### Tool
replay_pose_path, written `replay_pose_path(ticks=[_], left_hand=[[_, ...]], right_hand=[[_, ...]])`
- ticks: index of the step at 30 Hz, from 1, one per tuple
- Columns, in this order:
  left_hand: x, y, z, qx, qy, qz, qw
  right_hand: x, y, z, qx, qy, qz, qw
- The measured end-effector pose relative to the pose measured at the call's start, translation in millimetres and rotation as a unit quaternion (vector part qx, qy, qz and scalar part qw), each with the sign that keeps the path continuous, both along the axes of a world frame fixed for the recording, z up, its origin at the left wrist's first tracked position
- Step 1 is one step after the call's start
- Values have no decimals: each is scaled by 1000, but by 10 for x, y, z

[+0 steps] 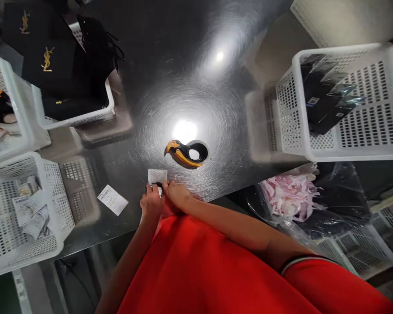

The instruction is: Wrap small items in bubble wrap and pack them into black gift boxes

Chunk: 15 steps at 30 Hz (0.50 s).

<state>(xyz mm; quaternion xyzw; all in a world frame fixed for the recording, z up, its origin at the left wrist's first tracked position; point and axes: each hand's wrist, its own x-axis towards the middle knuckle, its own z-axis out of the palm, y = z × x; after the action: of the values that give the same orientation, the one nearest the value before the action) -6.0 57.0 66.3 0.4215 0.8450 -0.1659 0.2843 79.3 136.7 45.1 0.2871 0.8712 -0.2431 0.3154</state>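
Note:
My left hand [151,201] and my right hand [177,195] meet at the near edge of the shiny metal table [170,65]. Together they pinch a small white textured packet [157,176] that lies flat on the table; something small and dark sits between the fingertips, too small to name. Just beyond the hands lies an orange and black tape dispenser [186,153]. A white printed label [112,199] lies on the table to the left of my left hand.
White perforated baskets ring the table: one at the right [373,144] with dark wrapped items, one at the near left [6,261] with paper slips, one at the far left [78,117] with black boxes with gold logos. A bag of pink scraps [290,196] hangs below right.

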Motion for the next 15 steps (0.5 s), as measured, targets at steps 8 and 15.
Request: replay_pose_path(ticks=[8, 15], left_hand=[[4, 60, -15, 0, 7, 30, 1000], [-172, -146, 136, 86, -11, 147, 985]], right_hand=[[1111, 148, 88, 9, -66, -7, 998], [1762, 516, -43, 108, -22, -155, 982]])
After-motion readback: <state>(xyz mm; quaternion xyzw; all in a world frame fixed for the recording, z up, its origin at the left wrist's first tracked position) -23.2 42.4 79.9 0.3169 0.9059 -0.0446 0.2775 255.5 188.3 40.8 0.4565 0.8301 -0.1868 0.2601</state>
